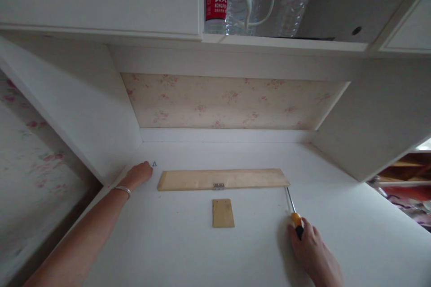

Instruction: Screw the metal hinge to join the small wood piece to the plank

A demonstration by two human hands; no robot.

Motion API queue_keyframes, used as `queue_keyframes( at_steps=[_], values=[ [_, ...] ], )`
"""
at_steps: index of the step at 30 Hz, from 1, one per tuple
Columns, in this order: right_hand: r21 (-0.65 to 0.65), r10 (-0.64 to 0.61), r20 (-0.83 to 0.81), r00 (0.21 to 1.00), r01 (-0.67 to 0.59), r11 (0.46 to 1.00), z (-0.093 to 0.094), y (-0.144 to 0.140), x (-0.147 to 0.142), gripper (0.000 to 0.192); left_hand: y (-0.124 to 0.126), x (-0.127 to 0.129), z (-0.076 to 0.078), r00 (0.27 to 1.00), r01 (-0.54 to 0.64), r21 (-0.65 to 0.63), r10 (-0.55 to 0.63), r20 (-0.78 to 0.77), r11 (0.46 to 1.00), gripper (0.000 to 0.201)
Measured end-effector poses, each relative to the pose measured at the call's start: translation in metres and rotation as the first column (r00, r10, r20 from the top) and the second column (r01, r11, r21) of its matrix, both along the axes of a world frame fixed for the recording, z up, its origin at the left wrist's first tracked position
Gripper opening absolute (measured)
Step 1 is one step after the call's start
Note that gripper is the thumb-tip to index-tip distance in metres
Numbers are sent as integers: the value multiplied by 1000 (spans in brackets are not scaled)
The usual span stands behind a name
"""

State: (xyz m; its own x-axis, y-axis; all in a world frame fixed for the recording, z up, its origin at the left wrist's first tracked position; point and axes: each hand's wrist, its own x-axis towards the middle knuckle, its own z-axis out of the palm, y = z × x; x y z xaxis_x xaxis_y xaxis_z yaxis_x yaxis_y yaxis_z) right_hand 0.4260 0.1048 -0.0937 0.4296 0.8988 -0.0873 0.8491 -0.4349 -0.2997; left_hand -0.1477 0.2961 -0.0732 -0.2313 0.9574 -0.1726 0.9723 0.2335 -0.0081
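Note:
A long pale wooden board lies across the white desk top, with a small metal hinge at its near edge. A small wooden piece lies just in front of the hinge. My right hand rests on the handle of a yellow and black screwdriver whose tip points at the board's right end. My left hand is stretched to the far left, fingers curled on the desk beside a tiny dark object. A bracelet is on that wrist.
White side panels close in the desk on the left and right, with floral wallpaper behind. An upper shelf holds water bottles and a white cable. Red cluttered items show at far right.

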Motion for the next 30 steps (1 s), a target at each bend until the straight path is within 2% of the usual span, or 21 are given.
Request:
queue_keyframes(
  at_steps=[8,13,16,18,21,23,24,25,26,27,28,30],
  values=[
    [-44,6,10,1000,-6,999,4,-6,0,64,5,-9,6,984,-85,-46,91,154,995,45],
    [-19,7,-49,999,-8,1000,3,-9,2,61,3,-13,13,937,-147,-4,141,320,989,33],
    [48,-22,-134,991,29,998,2,-10,5,60,-5,-14,18,880,-208,27,175,442,978,25],
    [148,-47,-216,975,81,986,3,-12,4,61,-14,-12,20,821,-252,49,186,540,967,27],
    [255,-37,-464,885,174,951,9,-19,-10,69,-31,0,24,711,-307,100,158,685,946,31],
    [234,-9,-663,748,218,948,17,-26,-30,77,-46,16,29,542,-346,115,98,835,931,28],
    [229,21,-737,675,221,948,22,-30,-44,78,-54,27,33,312,-386,90,38,949,918,24],
    [235,57,-783,620,210,949,27,-35,-60,76,-62,40,37,42,-405,25,-9,999,914,20],
    [224,79,-827,557,197,954,32,-40,-77,75,-71,54,42,-174,-411,-35,-41,984,911,18],
    [191,83,-865,494,172,966,37,-45,-95,76,-81,71,47,-338,-388,-77,-64,939,919,18],
    [184,88,-887,454,172,968,40,-49,-113,75,-91,88,53,-471,-361,-110,-79,879,926,17],
    [180,107,-914,391,157,971,44,-58,-146,71,-111,124,62,-663,-295,-168,-75,745,940,12]
  ],
)
